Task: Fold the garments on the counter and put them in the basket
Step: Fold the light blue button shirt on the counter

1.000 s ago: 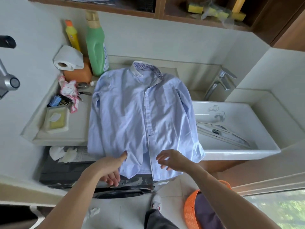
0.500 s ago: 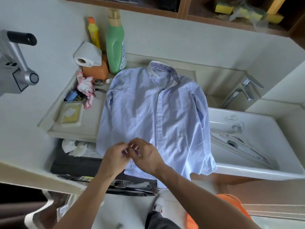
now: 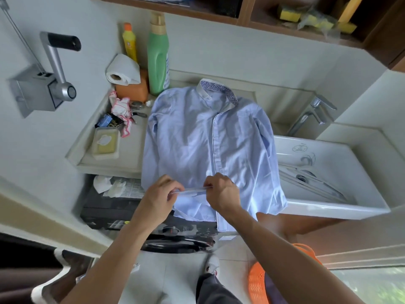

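A light blue button-up shirt [image 3: 192,141] lies face up on the counter [image 3: 129,154], collar toward the wall, its hem hanging over the front edge. My left hand [image 3: 160,198] and my right hand [image 3: 221,194] meet at the lower front of the shirt. Each pinches an end of a short stretch of fabric edge pulled taut between them. The orange basket [image 3: 257,286] sits on the floor at lower right, partly hidden by my right arm, with dark cloth inside.
Left of the shirt are a green bottle [image 3: 158,55], a yellow bottle [image 3: 129,41], a paper roll [image 3: 123,70], a crumpled rag [image 3: 121,110] and a soap dish [image 3: 105,142]. A white sink [image 3: 328,172] with a tap [image 3: 311,115] adjoins on the right. A washing machine [image 3: 153,224] stands below.
My hands came together from apart at the hem, took hold of the fabric, and now pull a strip of it taut between them. The view shifted left.
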Demonstrator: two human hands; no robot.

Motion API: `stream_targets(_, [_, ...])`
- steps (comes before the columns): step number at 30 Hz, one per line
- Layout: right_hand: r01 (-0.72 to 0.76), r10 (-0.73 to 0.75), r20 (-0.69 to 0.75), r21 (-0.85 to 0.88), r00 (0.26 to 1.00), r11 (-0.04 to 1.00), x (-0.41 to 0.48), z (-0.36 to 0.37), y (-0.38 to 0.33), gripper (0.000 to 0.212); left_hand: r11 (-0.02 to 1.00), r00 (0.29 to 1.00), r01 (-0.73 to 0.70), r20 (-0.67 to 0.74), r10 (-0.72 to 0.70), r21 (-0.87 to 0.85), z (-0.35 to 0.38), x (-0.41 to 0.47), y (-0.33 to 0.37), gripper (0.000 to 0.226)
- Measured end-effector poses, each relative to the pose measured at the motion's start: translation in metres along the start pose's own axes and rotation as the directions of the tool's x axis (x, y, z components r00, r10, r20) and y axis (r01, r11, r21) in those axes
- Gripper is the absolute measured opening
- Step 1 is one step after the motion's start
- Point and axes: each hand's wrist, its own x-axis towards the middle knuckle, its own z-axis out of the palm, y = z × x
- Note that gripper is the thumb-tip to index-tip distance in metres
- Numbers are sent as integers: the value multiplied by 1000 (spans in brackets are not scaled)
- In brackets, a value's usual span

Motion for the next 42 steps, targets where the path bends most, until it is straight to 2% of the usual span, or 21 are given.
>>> stream_targets(3, [36, -29, -166, 40, 986, 999, -9, -2, 13, 24, 1000, 1000, 15, 17, -15, 2, -1, -4, -3, 41])
stream_targets(6, [184, -158, -379, 33, 912, 982, -23, 3, 20, 16, 1000, 996, 19, 85, -19, 5, 3, -8, -9, 47])
stream_targets(8, [277, -236, -406, 44, 883, 960, -33, 9, 24, 16, 998, 986, 24, 162, -34, 62, 4, -9, -15, 46])
stream_targets(10, [351, -335, -243, 25, 910, 936, -43, 18, 29, 18, 980, 917, 94, 367, -154, 177, 6, -11, -21, 45])
stream_targets(12, [310, -314, 229, 56, 921, 949, -50, 20, 35, 26, 938, 713, 137, 625, -317, 320, 8, -13, -27, 35])
stream_targets(13, [257, -254, 472, 60, 844, 965, -52, 20, 41, 29, 922, 587, 151, 718, -373, 355, 9, -13, -29, 28])
stream_targets(14, [199, -208, 599, 82, 773, 976, -51, 17, 49, 29, 912, 477, 178, 778, -409, 370, 11, -10, -30, 27])
stream_targets(15, [137, -193, 608, 137, 770, 981, -49, 11, 57, 26, 907, 420, 211, 804, -420, 364, 13, -5, -29, 31])
stream_targets(16, [67, -171, 532, 209, 829, 976, -43, 2, 67, 22, 912, 439, 240, 801, -408, 333, 17, 5, -26, 33])
stream_targets(18, [-70, -32, 283, 344, 959, 936, -27, -18, 91, 27, 933, 615, 306, 709, -344, 187, 29, 29, -19, 21])
stream_targets(19, [-137, 76, 168, 388, 983, 911, -16, -31, 106, 32, 942, 706, 324, 640, -304, 89, 36, 45, -14, 17])
stream_targets(21, [-267, 296, -4, 422, 955, 867, -1, -48, 135, 33, 957, 837, 283, 503, -217, -57, 46, 69, -7, 27])
stream_targets(24, [-380, 494, -168, 448, 853, 809, 32, -68, 185, 26, 982, 928, 163, 354, -120, -94, 67, 112, 7, 31])
stream_targets(26, [-467, 575, -112, 468, 811, 750, 55, -70, 209, 25, 994, 939, 96, 337, -73, -55, 84, 135, 15, 44])
stream_targets(29, [-646, 667, 178, 515, 723, 563, 88, -51, 235, 65, 999, 924, 24, 381, -41, 49, 114, 168, 25, 65])
stream_targets(31, [-692, 649, 271, 438, 710, 574, 102, -45, 247, 53, 962, 896, -55, 438, -70, 267, 136, 184, 25, 84])
stream_targets(33, [-669, 630, 244, 392, 737, 631, 112, -51, 264, 22, 899, 857, -69, 487, -169, 432, 150, 192, 19, 106])
stream_targets(36, [-639, 661, 131, 450, 738, 624, 129, -78, 301, 29, 850, 850, -91, 485, -205, 518, 163, 193, 0, 104])
stream_targets(38, [-621, 723, 30, 539, 690, 570, 143, -104, 326, 26, 820, 826, -84, 500, -261, 567, 162, 195, 0, 94])
stream_targets(40, [-583, 764, -52, 614, 643, 532, 156, -133, 336, 25, 854, 795, -50, 539, -280, 517, 160, 197, 1, 99])
stream_targets(42, [-546, 759, -112, 628, 642, 555, 170, -163, 324, 27, 851, 751, -22, 570, -333, 525, 159, 201, 6, 99])
